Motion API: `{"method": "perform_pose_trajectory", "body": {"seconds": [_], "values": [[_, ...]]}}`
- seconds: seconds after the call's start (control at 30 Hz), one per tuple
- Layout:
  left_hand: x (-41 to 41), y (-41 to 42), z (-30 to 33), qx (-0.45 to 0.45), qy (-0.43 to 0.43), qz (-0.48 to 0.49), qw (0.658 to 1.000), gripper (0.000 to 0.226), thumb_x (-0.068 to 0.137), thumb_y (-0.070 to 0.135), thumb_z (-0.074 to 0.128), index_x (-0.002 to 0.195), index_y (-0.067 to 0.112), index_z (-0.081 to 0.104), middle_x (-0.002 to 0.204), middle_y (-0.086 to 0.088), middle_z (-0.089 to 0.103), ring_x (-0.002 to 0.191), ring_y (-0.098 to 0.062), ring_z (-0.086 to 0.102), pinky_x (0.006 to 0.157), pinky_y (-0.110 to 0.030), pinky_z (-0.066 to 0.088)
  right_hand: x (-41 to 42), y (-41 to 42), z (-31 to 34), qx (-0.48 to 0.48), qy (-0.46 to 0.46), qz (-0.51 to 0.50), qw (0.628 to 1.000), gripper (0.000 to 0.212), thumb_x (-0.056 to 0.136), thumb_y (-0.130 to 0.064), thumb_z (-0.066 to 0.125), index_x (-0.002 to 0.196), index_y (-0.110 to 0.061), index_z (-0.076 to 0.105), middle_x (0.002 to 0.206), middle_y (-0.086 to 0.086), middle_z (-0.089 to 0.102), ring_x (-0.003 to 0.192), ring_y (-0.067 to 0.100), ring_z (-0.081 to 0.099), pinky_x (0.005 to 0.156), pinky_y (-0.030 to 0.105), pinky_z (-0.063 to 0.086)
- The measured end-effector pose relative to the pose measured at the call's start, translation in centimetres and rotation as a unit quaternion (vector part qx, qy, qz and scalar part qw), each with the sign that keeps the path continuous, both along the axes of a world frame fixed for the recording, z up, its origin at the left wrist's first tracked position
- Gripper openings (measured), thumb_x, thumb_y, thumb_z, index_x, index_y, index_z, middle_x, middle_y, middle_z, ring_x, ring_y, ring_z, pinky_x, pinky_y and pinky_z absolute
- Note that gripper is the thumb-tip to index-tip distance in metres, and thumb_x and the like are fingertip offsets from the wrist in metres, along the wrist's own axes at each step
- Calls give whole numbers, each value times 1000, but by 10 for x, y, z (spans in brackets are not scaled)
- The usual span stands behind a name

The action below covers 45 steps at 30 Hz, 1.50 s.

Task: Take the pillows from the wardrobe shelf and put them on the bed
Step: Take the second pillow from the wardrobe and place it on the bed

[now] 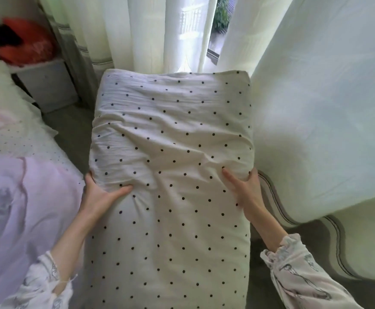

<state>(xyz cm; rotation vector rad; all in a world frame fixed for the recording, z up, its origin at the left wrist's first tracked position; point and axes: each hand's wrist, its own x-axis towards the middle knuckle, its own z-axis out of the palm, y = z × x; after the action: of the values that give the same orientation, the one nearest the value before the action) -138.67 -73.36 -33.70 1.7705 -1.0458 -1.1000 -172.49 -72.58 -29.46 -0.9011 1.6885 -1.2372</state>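
Observation:
A long white pillow with small black dots [171, 166] fills the middle of the view, held out in front of me above the floor. My left hand [99, 194] grips its left edge, thumb on top and fingers underneath. My right hand [245, 190] grips its right edge the same way. The bed [19, 197] lies at the left, covered with a pale lilac duvet. On the bed's far end rests another dotted pillow [19, 139]. The wardrobe shelf is out of view.
White curtains [304, 108] hang straight ahead and at the right, with a gap showing a window. A grey bedside box [48, 85] at the back left carries a red and black cushion [24, 41]. Grey floor [70, 134] runs between bed and pillow.

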Motion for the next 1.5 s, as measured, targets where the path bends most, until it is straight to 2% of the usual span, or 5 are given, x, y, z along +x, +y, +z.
{"method": "perform_pose_trajectory", "body": {"seconds": [0.33,0.8,1.0,1.13,1.5], "values": [[51,-39,-2,17,-72,194,978,144,27,55,86,145,22,11,149,-6,33,134,-26,35,111,-39,26,70,-157,-22,39,-27,181,982,86,56,-43,82,126,-17,39,107,-6,54,95,12,56,84,35,48],[74,-119,18,-34,-58,408,910,138,30,47,87,144,13,16,148,-3,36,133,-19,38,112,-41,30,177,-371,5,-16,13,399,917,51,70,-39,77,109,-13,58,100,2,69,88,13,66,66,25,51],[99,-149,18,-14,-65,453,889,138,30,53,86,144,14,18,147,-2,38,133,-19,38,111,-41,31,232,-424,-2,5,30,437,899,60,66,-46,74,114,-15,57,107,1,68,98,18,64,87,39,53],[133,-170,5,-1,-71,475,877,131,37,47,87,144,17,18,146,-1,38,132,-17,38,107,-32,30,281,-453,-12,-20,42,481,875,40,69,-42,71,104,-25,65,93,-6,73,86,15,70,74,36,57],[308,-302,4,25,-39,460,887,131,39,48,85,145,18,14,147,-4,35,132,-23,37,107,-40,35,452,-588,-23,39,46,444,894,70,65,-50,75,120,-23,41,104,-6,57,90,14,59,67,33,50]]}}
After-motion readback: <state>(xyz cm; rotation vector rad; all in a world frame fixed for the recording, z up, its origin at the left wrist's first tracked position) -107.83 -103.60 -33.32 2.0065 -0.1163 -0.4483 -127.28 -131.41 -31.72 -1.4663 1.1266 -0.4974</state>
